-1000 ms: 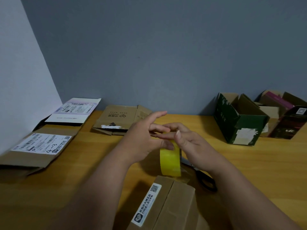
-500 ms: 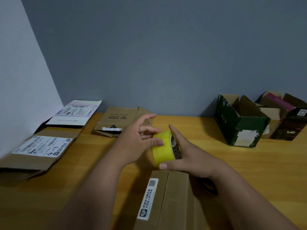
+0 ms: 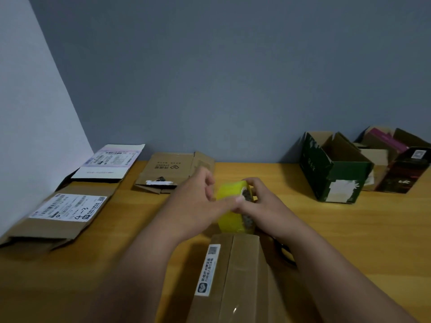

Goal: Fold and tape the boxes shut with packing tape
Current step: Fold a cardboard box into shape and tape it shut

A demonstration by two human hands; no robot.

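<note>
Two hands meet over a roll of yellow packing tape [image 3: 231,206], held just past the far end of a closed brown box [image 3: 235,276] that lies nearest the person on the wooden surface [image 3: 349,241]. The right hand [image 3: 261,206] grips the roll from its open side, fingers wrapped over the top edge, while the left hand [image 3: 198,201] has its thumb laid across the yellow face and its other fingers curled above it, apparently feeling for the loose end; whether it actually pinches any tape cannot be told. The box's top flaps are folded together along a centre seam, and a white label sits beside that seam. The step in hand looks like freeing the tape's end before sealing this box. The next move would call for peeling a strip loose, sticking it to the far edge and drawing it along the seam toward the person. Dark scissors [image 3: 284,252] lie partly hidden under the right forearm, ready for cutting. Flattened cartons [image 3: 63,213] wait at the left, and an open green box [image 3: 335,173] stands at the right.
</note>
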